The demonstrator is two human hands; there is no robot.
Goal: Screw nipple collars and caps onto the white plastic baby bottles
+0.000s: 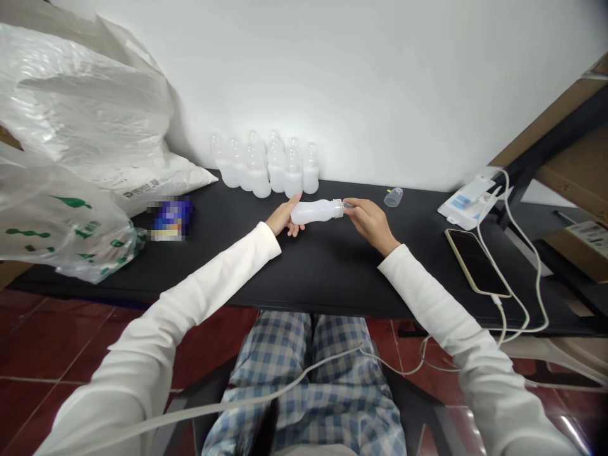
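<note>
A white baby bottle [316, 211] lies on its side in the air above the black table, its neck pointing right. My left hand [285, 218] is closed around the bottle's base end. At the neck end, the fingers of my right hand [368, 221] pinch the tip, which looks like a clear nipple [348, 204] mostly covered by the fingers. A transparent bottle cap [393, 197] rests on the table to the right, beyond my right hand. Behind my left hand, several capped baby bottles [292, 171] stand upright in a group by the wall.
Large plastic bags [85, 95] fill the left side, with a blue packet [171, 218] beside them. On the right are a phone [477, 261] with white cables, a white packet [468, 201] and a cardboard box [582, 247]. A cable [285, 387] crosses the lap.
</note>
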